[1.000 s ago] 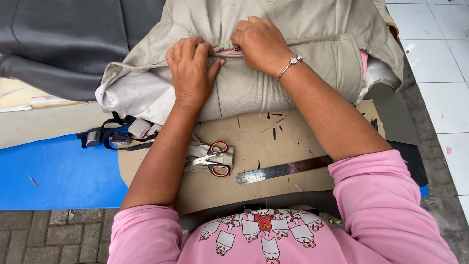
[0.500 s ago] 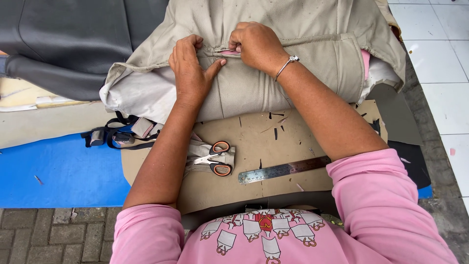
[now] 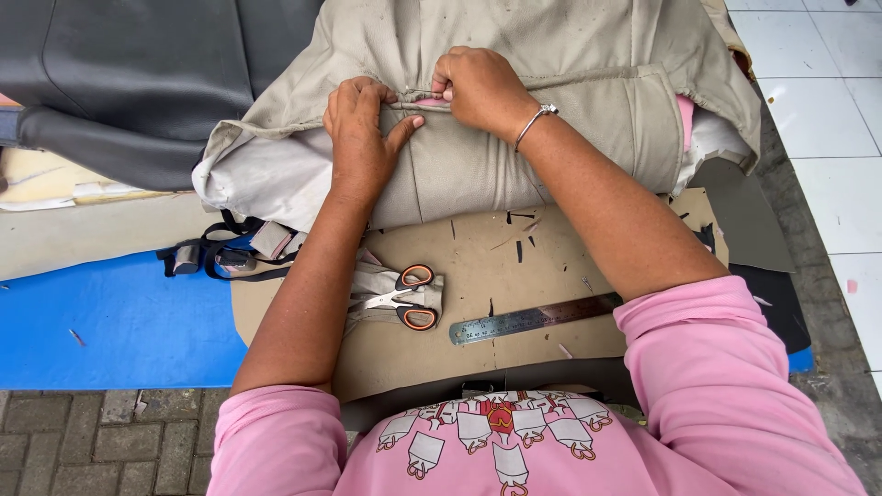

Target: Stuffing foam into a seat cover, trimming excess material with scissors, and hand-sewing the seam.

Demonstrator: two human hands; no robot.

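Note:
A beige fabric seat cover (image 3: 570,138) lies bunched over a cushion in front of me. My left hand (image 3: 360,138) presses flat on its seam, thumb stretched toward the right. My right hand (image 3: 480,87), a silver bracelet on its wrist, pinches the fabric at the same seam, with a small thin metal piece between the fingertips. The two hands almost touch. Pink lining shows at the cover's right side.
Orange-handled scissors (image 3: 404,298) lie on fabric scraps on a brown cardboard sheet (image 3: 588,266), beside a steel ruler (image 3: 537,319). A dark grey seat (image 3: 138,83) sits at upper left, black straps with a buckle (image 3: 216,257) on a blue mat (image 3: 110,321). White tiles lie to the right.
The view shifted slightly. Both hands stayed on the seam; my right hand tightened its pinch, and my left hand's thumb moved closer to it.

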